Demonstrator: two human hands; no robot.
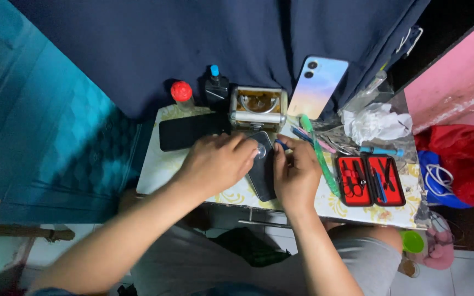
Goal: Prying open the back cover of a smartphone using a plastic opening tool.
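1. Two hands over a dark phone (263, 175) lying face-down on the patterned counter (154, 170), near its front edge.
2. Left hand (219, 163) resting on the phone's upper part, fingers (246, 148) curled together over a round clear suction cup (260, 151) stuck to the phone's back.
3. Right hand (295, 174) just beside the phone's right edge, fingers (293, 149) pinched shut on a small blue tool (281, 144) touching that edge.
4. Behind the hands: a second flat black slab (185, 131) at left, a red-capped bottle (181, 93), a black bottle with a blue tip (215, 86), and a small metal box with a clear window (258, 107).
5. Leaning against the dark cloth: a pale iridescent phone back (318, 86), upright and tilted.
6. Right of the hands: a green long-handled tool (320, 156), crumpled white tissue (376, 123), and an open red case of small tools (370, 180), rectangular, two compartments side by side.
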